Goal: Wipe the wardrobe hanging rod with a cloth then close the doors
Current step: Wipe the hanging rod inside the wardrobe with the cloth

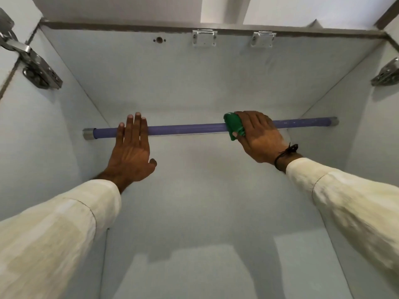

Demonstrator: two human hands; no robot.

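Inside: pale wardrobe walls (194, 83) (purple rod (185, 128) across).

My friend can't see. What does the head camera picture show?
The right hand presses a green cloth around a purple hanging rod inside an empty pale wardrobe. The left hand rests flat over the rod nearer its left end.

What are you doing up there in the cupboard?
A person is wiping the purple hanging rod inside an open wardrobe. The right hand presses a green cloth around the rod, right of its middle. The left hand rests flat and open against the rod near its left end. The doors are not closed yet.
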